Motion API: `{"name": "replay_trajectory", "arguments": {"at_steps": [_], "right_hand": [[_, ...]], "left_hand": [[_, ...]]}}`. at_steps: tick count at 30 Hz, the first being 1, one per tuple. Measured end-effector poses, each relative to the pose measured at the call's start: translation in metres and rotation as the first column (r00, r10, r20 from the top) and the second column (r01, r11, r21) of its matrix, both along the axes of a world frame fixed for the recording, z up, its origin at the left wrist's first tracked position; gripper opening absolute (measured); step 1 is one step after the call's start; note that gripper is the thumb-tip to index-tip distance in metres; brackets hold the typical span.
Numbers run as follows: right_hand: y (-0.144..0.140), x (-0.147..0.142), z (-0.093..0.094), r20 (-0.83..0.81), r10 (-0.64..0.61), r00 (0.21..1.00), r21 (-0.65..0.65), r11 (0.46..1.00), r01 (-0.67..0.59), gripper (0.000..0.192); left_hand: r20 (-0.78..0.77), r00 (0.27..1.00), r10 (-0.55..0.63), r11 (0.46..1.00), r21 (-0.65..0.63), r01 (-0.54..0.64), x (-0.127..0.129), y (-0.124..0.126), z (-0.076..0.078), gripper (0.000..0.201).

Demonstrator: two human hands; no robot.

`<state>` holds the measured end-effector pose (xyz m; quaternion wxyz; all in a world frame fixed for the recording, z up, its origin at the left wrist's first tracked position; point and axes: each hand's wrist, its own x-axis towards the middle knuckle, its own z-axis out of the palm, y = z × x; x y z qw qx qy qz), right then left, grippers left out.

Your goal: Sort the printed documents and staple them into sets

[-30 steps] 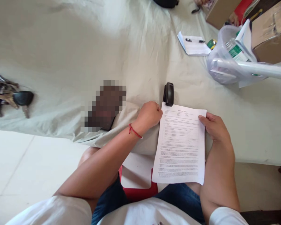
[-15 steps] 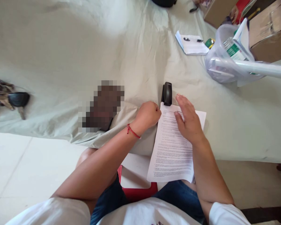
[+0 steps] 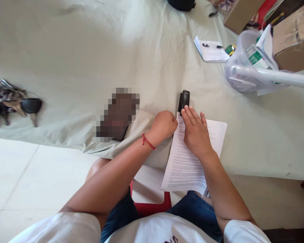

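Note:
A stack of printed paper sheets (image 3: 184,168) lies over the table's front edge, its lower end hanging past it. The black stapler (image 3: 184,98) sits at the stack's top left corner, and the corner goes up to its near end. My left hand (image 3: 164,124), with a red cord bracelet on the wrist, is closed at the sheets' upper left edge; its fingertips are partly hidden. Flat on the upper part of the sheets lies my right hand (image 3: 196,135), fingers stretched out, fingertips at the stapler's near end. Whether they touch the stapler I cannot tell.
A blurred-out phone (image 3: 119,113) lies left of my left hand. Keys (image 3: 31,106) lie at the far left. Back right are a notepad (image 3: 214,54), a plastic bag (image 3: 240,77) with a long roll, and a cardboard box (image 3: 292,37). A red-edged stool (image 3: 152,207) stands below.
My right hand has come down and leftward from above the sheets to lie flat on them, fingertips at the stapler. My left hand stays at the paper's edge. The view has shifted slightly.

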<state>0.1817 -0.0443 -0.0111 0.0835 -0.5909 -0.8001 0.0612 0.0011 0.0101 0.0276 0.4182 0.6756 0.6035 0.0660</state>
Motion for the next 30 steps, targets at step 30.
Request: {"name": "replay_trajectory", "arguments": {"at_steps": [30], "right_hand": [[-0.0008,-0.0012,-0.0034,-0.001,-0.017,1.0,-0.029,0.999,0.017,0.083]], "left_hand": [[-0.039,0.999,-0.018,1.0,0.024,0.019,0.0035,-0.0043,-0.0021,0.026]]}}
